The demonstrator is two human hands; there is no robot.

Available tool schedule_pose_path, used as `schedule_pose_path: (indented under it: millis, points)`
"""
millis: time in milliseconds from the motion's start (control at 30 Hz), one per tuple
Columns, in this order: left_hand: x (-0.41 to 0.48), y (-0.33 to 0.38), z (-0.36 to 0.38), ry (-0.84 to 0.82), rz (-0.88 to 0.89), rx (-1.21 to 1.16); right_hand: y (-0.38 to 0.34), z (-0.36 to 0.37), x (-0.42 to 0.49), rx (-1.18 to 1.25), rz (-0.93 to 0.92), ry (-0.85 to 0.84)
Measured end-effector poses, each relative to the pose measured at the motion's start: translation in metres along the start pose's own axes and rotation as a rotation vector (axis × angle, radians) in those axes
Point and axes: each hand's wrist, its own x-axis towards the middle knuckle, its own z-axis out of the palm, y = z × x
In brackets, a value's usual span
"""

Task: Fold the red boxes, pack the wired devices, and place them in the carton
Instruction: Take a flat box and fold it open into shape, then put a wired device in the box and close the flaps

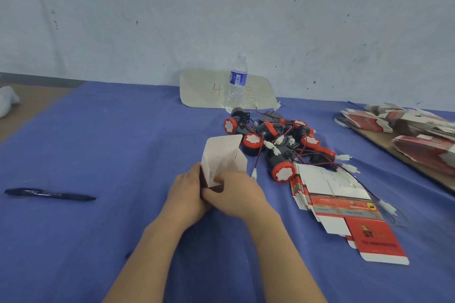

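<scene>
Blue-clothed table (98,130), middle: one red box (222,157), flaps upright, pinched at its base by left hand (187,192) and right hand (237,192), apparently to fold the bottom. Wired devices (278,140) heaped behind; flat box blanks (332,192) stacked right, within reach.

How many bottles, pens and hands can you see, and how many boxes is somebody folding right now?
water bottle: 1
pen: 1
box being folded: 1
hands: 2, the left hand and the right hand, both holding that box
Total: 5
</scene>
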Motion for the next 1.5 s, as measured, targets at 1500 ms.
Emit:
schedule_pose_path:
  millis: [1500]
  points:
    - [0.002,0.009,0.017,0.385,-0.029,-0.761,-0.055,-0.043,0.015,0.052,-0.041,0.116]
